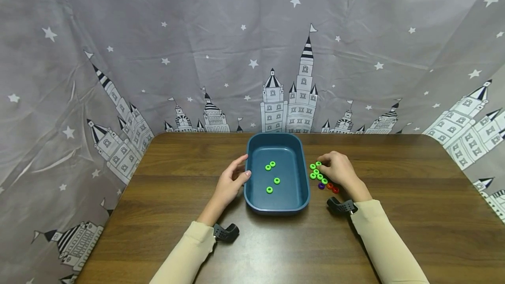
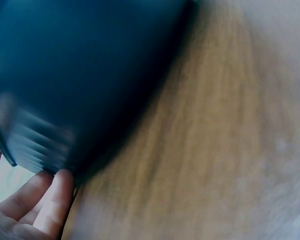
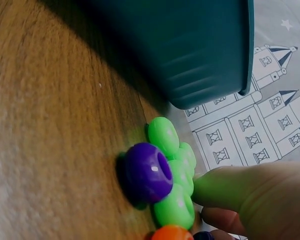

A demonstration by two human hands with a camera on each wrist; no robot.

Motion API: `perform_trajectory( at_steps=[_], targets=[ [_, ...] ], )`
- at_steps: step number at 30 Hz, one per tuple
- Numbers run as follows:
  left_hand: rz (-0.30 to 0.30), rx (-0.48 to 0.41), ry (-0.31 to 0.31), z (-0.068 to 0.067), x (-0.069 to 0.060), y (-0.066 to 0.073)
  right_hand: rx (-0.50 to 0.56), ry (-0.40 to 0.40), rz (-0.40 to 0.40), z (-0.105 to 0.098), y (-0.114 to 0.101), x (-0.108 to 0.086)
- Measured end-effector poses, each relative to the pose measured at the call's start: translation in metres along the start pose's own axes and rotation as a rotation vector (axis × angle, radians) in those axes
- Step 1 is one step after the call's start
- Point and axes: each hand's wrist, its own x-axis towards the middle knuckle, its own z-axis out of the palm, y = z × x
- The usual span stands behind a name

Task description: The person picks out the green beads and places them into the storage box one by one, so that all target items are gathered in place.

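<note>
A dark blue tub (image 1: 277, 205) stands on the table with several green rings (image 1: 277, 181) lying inside. My left hand (image 1: 230, 181) rests against its left side, with extended fingers (image 2: 55, 205) touching the outer wall and the thumb at the rim. To the right of the tub, my right hand (image 1: 337, 169) is over a cluster of small rings, pinching a green ring (image 1: 318, 164) between thumb and index finger. Beside it lie several more green rings (image 3: 174, 207), a purple ring (image 3: 149, 172) and orange-red rings (image 1: 335, 190). The right palm hides part of the table there.
The brown wooden table (image 1: 177, 165) reaches back to a grey curtain (image 1: 221, 56) printed with castles and stars. Black wrist cameras (image 1: 226, 233) are strapped to both forearms, close above the tabletop. The tub's right wall (image 3: 205, 55) rises right beside the ring cluster.
</note>
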Motion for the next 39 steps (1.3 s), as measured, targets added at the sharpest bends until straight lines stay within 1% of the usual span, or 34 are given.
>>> perform_trajectory(
  at_steps=[11,18,24,29,33,39],
  targets=[
    [0.003,0.003,-0.003,0.000,-0.001,0.001,0.013,0.007,-0.006,-0.002,0.000,0.000],
    [0.006,0.004,0.000,0.000,-0.001,0.001,0.033,0.013,0.005,-0.004,-0.001,0.001],
    [0.010,0.005,-0.005,0.000,0.000,-0.001,0.048,0.044,0.002,-0.007,-0.001,0.002],
    [0.011,0.005,-0.007,0.000,0.000,-0.001,0.087,0.092,0.000,-0.012,-0.008,0.001],
    [0.014,0.005,-0.008,0.000,0.000,0.000,0.111,0.127,-0.024,-0.018,-0.016,0.000],
    [0.011,0.002,-0.009,0.000,-0.001,0.001,0.135,0.138,-0.050,-0.024,-0.027,-0.001]
  ],
)
